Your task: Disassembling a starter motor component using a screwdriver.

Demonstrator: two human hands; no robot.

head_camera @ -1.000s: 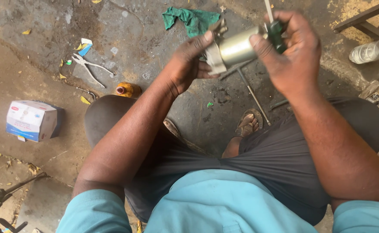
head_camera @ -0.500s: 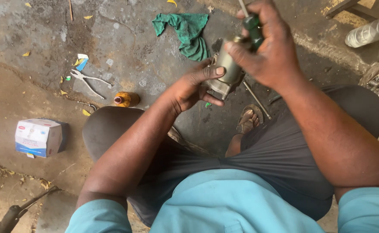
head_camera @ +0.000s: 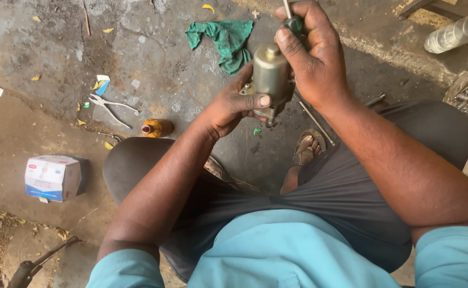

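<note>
Seated person viewed from above, both hands raised over a stained concrete floor (head_camera: 154, 64). The left hand (head_camera: 233, 104) is closed around the lower body of a dull grey metal cylindrical motor housing (head_camera: 271, 80), thumb pressed across its front. The right hand (head_camera: 311, 50) is closed on a green-handled screwdriver (head_camera: 295, 22) held upright just behind the cylinder's top, its index finger resting against the housing.

Compared with half a second earlier, the cylinder stands more nearly upright, its capped end now turned upward, and the left thumb has shifted onto its front face; the hands sit slightly nearer the green rag.

The housing is held in the air above the floor, between the knees and in front of a sandalled foot (head_camera: 307, 149). Open floor lies to the left of the hands; the far edge of the view cuts off the screwdriver shaft.

On the floor: a crumpled green cloth rag (head_camera: 220, 40) just beyond the hands, silver pliers (head_camera: 109, 106) to the left, a small amber bottle (head_camera: 156, 128) lying beside the left knee, and a closed white-and-blue cardboard box (head_camera: 53, 177) at near left, contents not visible. A clear plastic bottle (head_camera: 458, 32) lies at far right.
</note>
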